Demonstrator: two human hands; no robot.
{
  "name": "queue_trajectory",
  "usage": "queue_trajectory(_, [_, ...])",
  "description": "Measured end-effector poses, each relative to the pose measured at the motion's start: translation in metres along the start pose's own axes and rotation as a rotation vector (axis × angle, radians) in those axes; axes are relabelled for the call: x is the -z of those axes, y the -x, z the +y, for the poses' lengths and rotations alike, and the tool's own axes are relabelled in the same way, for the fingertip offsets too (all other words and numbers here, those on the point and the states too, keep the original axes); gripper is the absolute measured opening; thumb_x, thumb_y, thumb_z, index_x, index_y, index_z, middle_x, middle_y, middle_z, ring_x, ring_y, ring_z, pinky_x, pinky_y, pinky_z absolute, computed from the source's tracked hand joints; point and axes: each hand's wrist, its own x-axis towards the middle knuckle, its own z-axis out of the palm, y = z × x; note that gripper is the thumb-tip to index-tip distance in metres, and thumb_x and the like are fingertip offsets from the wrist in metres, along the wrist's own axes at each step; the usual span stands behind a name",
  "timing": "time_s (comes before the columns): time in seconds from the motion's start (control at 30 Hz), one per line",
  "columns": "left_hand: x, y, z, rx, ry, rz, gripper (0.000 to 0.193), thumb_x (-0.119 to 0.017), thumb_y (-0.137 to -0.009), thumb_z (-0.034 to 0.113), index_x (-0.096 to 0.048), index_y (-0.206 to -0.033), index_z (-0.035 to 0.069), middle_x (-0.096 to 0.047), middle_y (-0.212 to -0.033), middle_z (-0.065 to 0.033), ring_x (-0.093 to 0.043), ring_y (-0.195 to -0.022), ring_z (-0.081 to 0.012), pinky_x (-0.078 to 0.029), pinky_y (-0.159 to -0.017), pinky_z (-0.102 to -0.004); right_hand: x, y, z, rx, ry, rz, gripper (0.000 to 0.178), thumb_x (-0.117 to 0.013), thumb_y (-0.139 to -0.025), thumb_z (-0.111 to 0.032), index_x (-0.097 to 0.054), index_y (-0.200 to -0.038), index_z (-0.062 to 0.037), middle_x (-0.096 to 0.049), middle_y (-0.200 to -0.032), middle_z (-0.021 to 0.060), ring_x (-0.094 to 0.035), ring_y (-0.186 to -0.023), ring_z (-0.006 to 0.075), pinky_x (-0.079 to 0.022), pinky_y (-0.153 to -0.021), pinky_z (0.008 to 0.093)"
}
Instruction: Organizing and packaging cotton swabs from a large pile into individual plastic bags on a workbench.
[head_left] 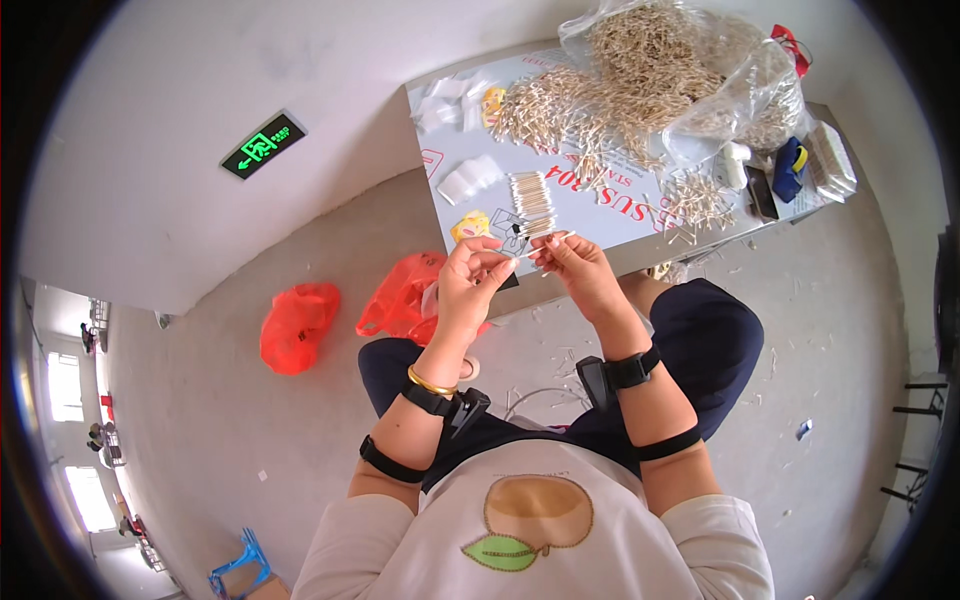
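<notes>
At the near edge of the table, my right hand pinches a thin cotton swab. My left hand is closed in a pinch at the swab's left end; its fingertips partly hide what they grip. Just beyond my hands, cotton swabs lie side by side in a neat column. Left of that column are a stack of small clear plastic bags and a yellow printed packet.
A large heap of loose cotton swabs spills from a clear bag at the back. A smaller swab pile, a phone and a blue item lie right. Red plastic bags sit on the floor, left.
</notes>
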Motion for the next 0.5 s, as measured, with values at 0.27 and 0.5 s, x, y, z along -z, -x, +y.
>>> queue_trajectory(0.27, [-0.018,-0.001,-0.006,0.006,-0.036,-0.100,0.032,-0.069,-0.103,0.010,-0.059,-0.133,0.002,-0.078,-0.112,-0.0108,-0.072,-0.098,-0.0103,-0.054,-0.086,-0.0244,0.020,0.005,0.004,0.027,-0.081,0.064,0.030,-0.059,-0.110,-0.033,-0.074,-0.117,-0.0075,-0.078,-0.110,0.0033,-0.069,-0.093,0.0099,-0.050,-0.084,0.0257])
queue_trajectory(0.5, [0.005,0.017,-0.038,0.061,-0.816,-0.383,0.045,-0.076,-0.096,0.023,-0.058,-0.133,0.006,-0.071,-0.127,-0.0156,-0.072,-0.110,-0.0321,-0.058,-0.090,-0.0434,0.135,-0.021,0.029,-0.181,0.309,0.663,0.031,-0.059,-0.107,-0.034,-0.073,-0.103,-0.0069,-0.080,-0.088,0.0057,-0.059,-0.059,0.0075,-0.044,-0.054,0.0227])
